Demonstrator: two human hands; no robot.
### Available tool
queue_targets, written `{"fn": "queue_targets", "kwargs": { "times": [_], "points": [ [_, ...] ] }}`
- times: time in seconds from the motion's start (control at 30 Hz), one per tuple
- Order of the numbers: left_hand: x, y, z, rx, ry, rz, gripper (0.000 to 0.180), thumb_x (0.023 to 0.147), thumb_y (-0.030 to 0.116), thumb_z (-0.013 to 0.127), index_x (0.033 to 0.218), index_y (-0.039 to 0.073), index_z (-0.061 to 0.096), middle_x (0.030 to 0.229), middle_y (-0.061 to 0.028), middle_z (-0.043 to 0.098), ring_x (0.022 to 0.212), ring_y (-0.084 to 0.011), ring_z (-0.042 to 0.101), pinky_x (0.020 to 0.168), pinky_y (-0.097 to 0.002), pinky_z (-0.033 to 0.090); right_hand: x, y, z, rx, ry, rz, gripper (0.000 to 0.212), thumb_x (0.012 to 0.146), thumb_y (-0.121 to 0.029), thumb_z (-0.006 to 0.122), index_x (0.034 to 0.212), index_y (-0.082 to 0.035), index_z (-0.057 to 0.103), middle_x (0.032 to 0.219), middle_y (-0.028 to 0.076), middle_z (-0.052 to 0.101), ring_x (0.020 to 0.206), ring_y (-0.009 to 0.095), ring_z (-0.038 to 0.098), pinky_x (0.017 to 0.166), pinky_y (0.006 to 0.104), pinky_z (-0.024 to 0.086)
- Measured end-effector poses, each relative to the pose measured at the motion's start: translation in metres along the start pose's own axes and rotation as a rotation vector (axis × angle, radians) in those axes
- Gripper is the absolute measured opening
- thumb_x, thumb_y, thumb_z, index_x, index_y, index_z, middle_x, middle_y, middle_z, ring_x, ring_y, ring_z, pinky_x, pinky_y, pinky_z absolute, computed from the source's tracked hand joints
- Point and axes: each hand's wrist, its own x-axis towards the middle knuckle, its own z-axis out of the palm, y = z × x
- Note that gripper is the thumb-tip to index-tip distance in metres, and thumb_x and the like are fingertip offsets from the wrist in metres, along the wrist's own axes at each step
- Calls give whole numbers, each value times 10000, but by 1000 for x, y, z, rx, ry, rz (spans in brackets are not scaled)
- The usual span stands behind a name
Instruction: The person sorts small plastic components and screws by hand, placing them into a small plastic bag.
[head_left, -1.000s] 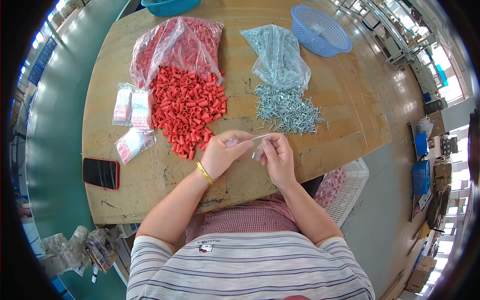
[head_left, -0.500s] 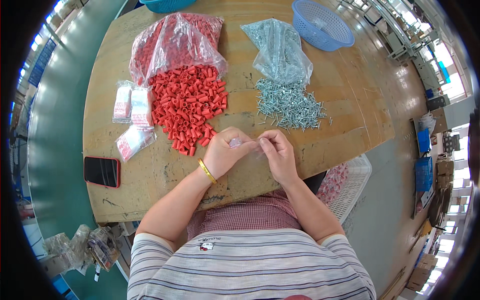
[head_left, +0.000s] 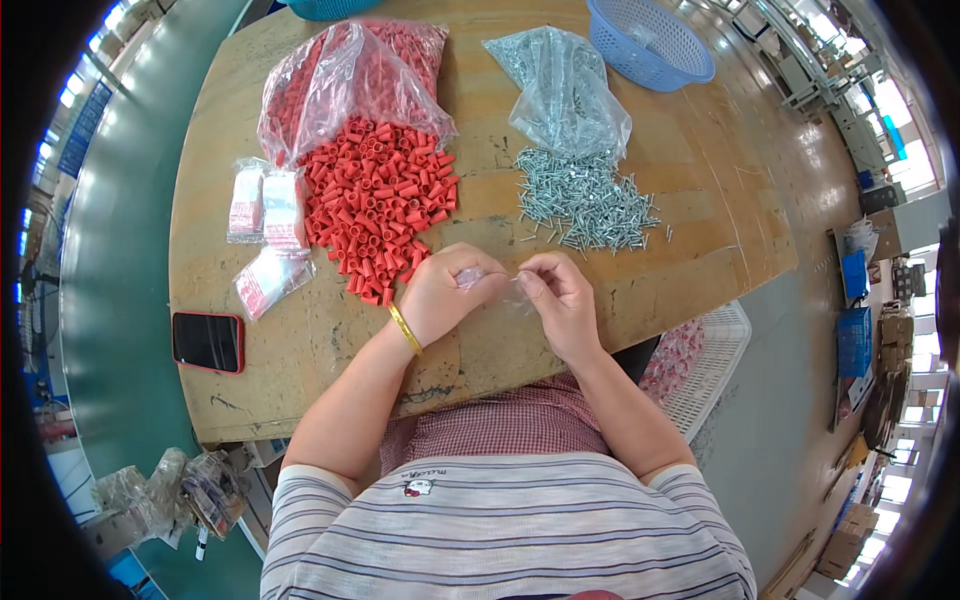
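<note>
Near the front edge of the surface (head_left: 480, 345), both hands work just above the boards, thumbs toward each other. The left hand (head_left: 437, 297), with a yellow bracelet (head_left: 404, 330) at its wrist, pinches thin clear plastic (head_left: 469, 277) between thumb and forefinger, and some of it shows in the curl of its fingers. The right hand (head_left: 567, 303) is just beside it, thumb and forefinger pressed together on a faint clear bit of the plastic; its exact outline is too hard to make out.

Beyond the left hand, a heap of red caps (head_left: 375, 205) spreads from the mouth of a large clear bag (head_left: 350, 85) full of more, toward the far left corner. Beyond the right hand lies a pile of silver screws (head_left: 590, 205), below another clear bag (head_left: 567, 100). A blue basket (head_left: 690, 78) stands at the far edge on the right, a teal basket (head_left: 330, 8) at the far edge on the left. Along the left edge are packets (head_left: 284, 212) of folded plastic and a phone (head_left: 207, 342). Below the right edge, a white crate (head_left: 722, 365) holds pinkish packages (head_left: 672, 368).
</note>
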Motion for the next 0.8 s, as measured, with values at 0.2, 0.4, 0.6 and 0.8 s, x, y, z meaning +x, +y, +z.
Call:
{"fn": "queue_targets", "kwargs": {
  "times": [0.2,0.4,0.6,0.8],
  "points": [
    [0,6,6,27,161,-26,125,786,96,738,849,25,656,836,-51,618,779,-152,580,730,-281,462,6,7,2,-162,227,-311,81,870,-56,647,921,-61,584,926,18,545,846,134,529,783,265,436],
    [-2,5,16,99,179,2,146,782,105,746,826,26,632,827,-41,615,742,-137,564,697,-275,454,2,4,6,-363,120,-206,104,848,-82,660,905,-43,583,850,58,577,841,213,542,791,325,424],
    [-1,7,19,32,164,-115,151,783,119,746,827,33,631,817,-42,617,759,-148,573,701,-275,457,1,9,4,-338,105,-173,68,880,-71,618,922,-31,583,841,73,582,807,215,551,743,317,435],
    [-1,3,19,211,272,152,142,768,100,736,863,33,655,807,-65,653,752,-201,619,701,-284,489,0,8,7,-381,99,-231,49,872,-30,611,907,-22,578,778,80,546,725,211,539,653,321,432]
  ]
}}
